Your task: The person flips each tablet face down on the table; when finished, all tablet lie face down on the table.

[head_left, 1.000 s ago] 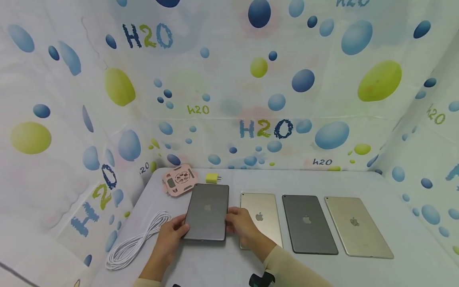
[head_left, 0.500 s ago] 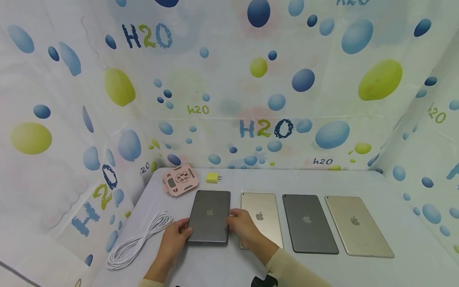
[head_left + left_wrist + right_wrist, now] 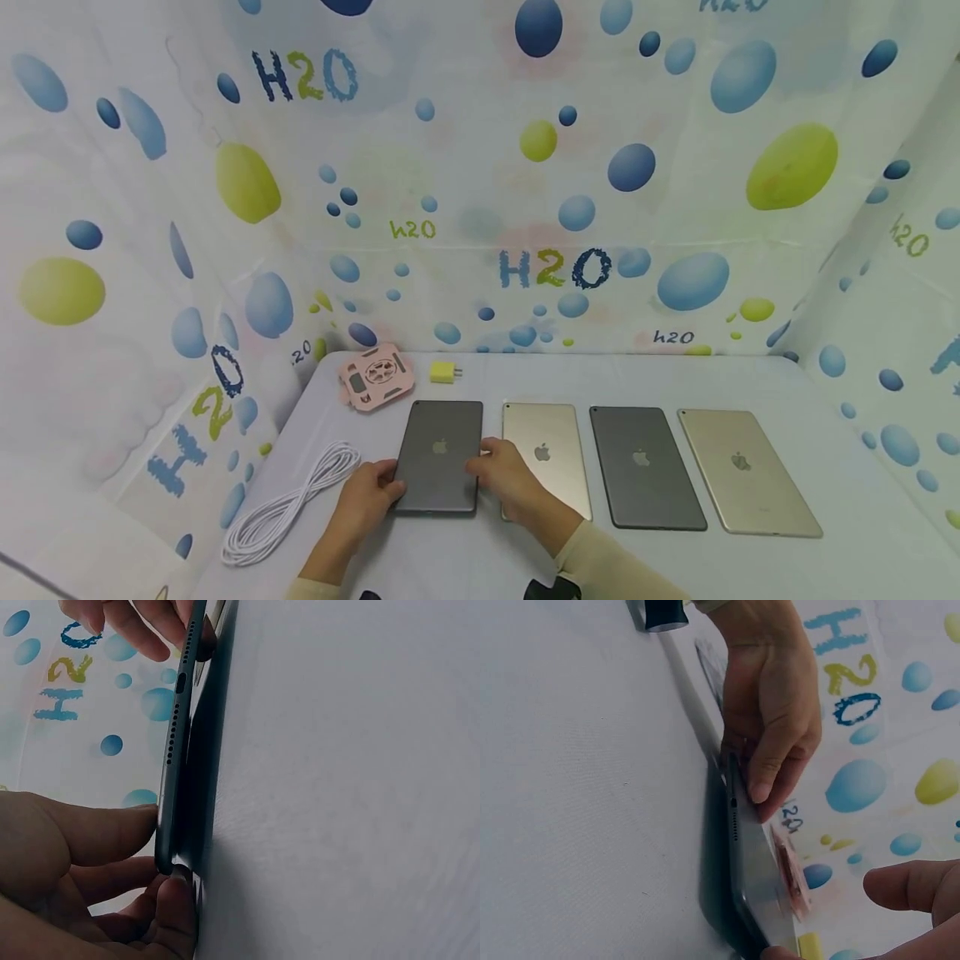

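A dark grey tablet [image 3: 438, 458], logo side up, is low over the white table at its left part. My left hand [image 3: 363, 497] pinches its left edge, thumb on top and fingers below, as the left wrist view shows. At the right edge is my right hand [image 3: 516, 483], a fingertip reaching under the rim; its thumb [image 3: 904, 889] stands off the tablet in the right wrist view. From the left wrist, the tablet's near edge [image 3: 171, 750] with speaker holes and port shows above a dark shadow. Contact along the far end is hidden.
Right of the held tablet lie a gold tablet [image 3: 536, 425], a dark grey tablet [image 3: 645, 492] and another gold tablet [image 3: 757, 492]. A coiled white cable [image 3: 277, 517] is at the left. Behind are a pink case-like object [image 3: 375, 379] and a yellow charger plug [image 3: 442, 372].
Both hands have brought the dark grey tablet down and toward the person, slightly rightward. A gap has opened between it and the pink object and plug. Most of this came in the first half second.
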`<state>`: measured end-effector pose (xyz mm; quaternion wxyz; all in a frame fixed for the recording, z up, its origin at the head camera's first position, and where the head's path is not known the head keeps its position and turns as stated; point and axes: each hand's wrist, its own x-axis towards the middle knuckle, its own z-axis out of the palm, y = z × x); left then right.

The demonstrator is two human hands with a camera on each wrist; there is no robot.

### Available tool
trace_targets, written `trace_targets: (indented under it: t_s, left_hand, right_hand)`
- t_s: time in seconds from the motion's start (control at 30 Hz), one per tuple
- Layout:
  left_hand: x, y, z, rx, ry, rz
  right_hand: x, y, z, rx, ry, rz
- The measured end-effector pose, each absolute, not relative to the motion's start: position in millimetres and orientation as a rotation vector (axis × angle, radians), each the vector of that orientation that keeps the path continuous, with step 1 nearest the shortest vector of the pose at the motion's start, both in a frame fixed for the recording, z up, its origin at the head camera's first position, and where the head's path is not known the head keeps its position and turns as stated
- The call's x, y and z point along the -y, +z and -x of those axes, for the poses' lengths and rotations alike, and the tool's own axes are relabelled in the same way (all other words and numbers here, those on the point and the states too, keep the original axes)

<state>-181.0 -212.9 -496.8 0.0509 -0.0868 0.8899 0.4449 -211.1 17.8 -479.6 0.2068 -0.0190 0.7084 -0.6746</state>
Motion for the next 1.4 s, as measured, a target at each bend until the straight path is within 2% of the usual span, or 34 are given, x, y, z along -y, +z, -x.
trace_targets:
  t_s: [0.5,1.1,1.23,1.4]
  left_hand:
    - [214,-492,182,-2.698,1.294,0.324]
    - [209,-497,180,-2.748,1.269,0.204]
    - [211,-496,182,-2.742,1.266,0.179]
    - [213,-491,184,-2.804,1.182,0.133]
  right_hand:
    - [-21,-466,210,-1.916,-1.799,0.014]
    - [-26,-470,206,-1.857,-1.851,0.004]
    - [-36,-466,207,-1.798,-1.868,0.081]
    - [-70,-454,218,-1.801,-1.833,0.299]
